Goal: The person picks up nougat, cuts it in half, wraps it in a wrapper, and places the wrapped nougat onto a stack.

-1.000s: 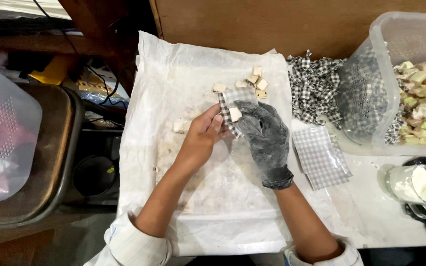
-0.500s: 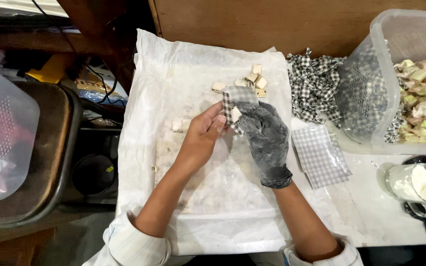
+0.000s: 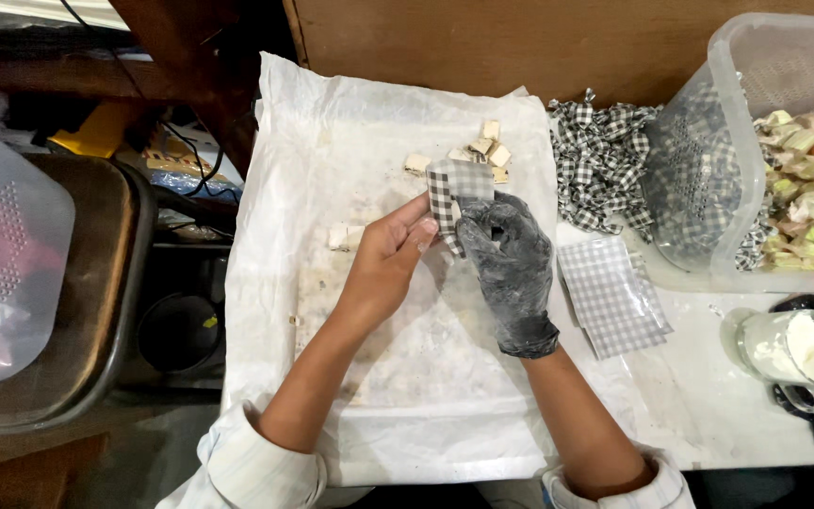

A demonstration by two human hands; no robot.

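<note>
Little has shifted since before: my left hand (image 3: 383, 269) and gloved right hand (image 3: 511, 264) still pinch one checked wrapper (image 3: 454, 193) between fingertips. Thin, limp paper; hold by edges. Probably a candy inside, hidden. Loose candies (image 3: 482, 155) just beyond.

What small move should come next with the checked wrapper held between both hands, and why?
Probably fold the checked wrapper shut. It stands pinched between the bare left hand and gloved right hand, its upper part loose, and finished twisted wrappers lie beside the sheet.
</note>
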